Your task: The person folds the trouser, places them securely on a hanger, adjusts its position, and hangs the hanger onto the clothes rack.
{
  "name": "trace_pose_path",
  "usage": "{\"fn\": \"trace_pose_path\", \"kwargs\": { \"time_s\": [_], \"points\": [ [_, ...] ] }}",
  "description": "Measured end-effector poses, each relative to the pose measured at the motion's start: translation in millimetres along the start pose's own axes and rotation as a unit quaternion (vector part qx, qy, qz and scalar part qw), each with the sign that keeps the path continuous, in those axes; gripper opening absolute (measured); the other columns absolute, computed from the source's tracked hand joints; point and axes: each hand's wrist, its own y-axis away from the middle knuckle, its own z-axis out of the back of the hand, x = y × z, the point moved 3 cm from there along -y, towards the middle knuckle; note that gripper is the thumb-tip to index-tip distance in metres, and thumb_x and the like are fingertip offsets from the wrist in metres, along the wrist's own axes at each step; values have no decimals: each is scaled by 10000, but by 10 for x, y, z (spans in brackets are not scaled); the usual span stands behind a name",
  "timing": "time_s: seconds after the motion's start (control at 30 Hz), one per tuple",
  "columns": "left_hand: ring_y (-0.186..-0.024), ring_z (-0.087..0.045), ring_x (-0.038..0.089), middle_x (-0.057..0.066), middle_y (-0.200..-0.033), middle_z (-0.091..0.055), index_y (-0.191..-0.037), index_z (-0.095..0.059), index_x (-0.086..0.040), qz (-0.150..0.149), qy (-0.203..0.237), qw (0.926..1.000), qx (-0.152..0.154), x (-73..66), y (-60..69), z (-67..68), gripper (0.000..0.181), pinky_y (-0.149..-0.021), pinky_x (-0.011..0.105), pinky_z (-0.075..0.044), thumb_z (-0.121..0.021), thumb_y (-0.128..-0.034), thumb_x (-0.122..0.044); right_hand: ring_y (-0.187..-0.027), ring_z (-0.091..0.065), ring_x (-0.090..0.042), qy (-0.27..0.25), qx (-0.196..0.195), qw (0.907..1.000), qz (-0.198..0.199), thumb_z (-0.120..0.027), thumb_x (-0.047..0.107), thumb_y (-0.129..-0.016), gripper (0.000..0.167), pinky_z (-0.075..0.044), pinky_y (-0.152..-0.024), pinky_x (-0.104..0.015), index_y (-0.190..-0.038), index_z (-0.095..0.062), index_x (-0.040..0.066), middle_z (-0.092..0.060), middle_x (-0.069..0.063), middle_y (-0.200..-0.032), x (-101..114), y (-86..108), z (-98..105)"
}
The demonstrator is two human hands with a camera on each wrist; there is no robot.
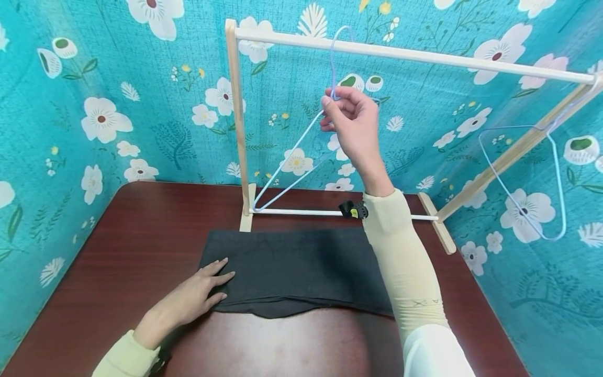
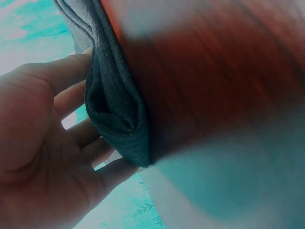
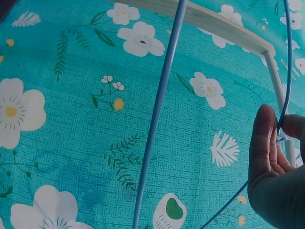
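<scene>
A light blue wire hanger (image 1: 294, 149) is up at the rack's top rail, its hook at the height of the rail. My right hand (image 1: 353, 118) pinches this hanger at the neck, between thumb and fingers; the right wrist view shows the hand (image 3: 274, 162) and the hanger's long wire (image 3: 159, 105). On the table lies a folded dark cloth (image 1: 292, 267). My left hand (image 1: 198, 293) rests on its left end with fingers spread. Up close in the left wrist view, the fingers of the left hand (image 2: 52, 129) touch the layered edge of the cloth (image 2: 116, 105).
The wooden rack has a white top rail (image 1: 424, 55) and a low white bar (image 1: 301, 212). A second hanger (image 1: 558, 183) hangs at the rack's right end. A flowered turquoise curtain (image 1: 169, 136) stands behind the reddish-brown table (image 1: 127, 235).
</scene>
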Motion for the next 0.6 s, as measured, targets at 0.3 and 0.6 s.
{"fn": "trace_pose_path", "kwargs": {
  "time_s": [0.3,0.6],
  "points": [
    [-1433,-397,467,243,-1576,-397,-1418,-600,-49,-41,35,10000,-32,-13,9,-6,513,-1058,590,-453,-731,-944,-199,-664,-673,-180,-336,182,9993,28,-666,54,-973,179,-612,-676,-295,-1138,-678,-14,-717,-91,-837,39,-11,-16],
    [-1429,-405,466,241,-1575,-399,-1415,-603,-53,-76,52,9999,-56,-13,0,5,510,-1052,591,-456,-733,-944,-196,-645,-677,-195,-348,553,9977,205,-682,16,-951,154,-617,-681,-315,-1100,-674,-22,-706,-114,-810,142,89,-62]
  ]
}}
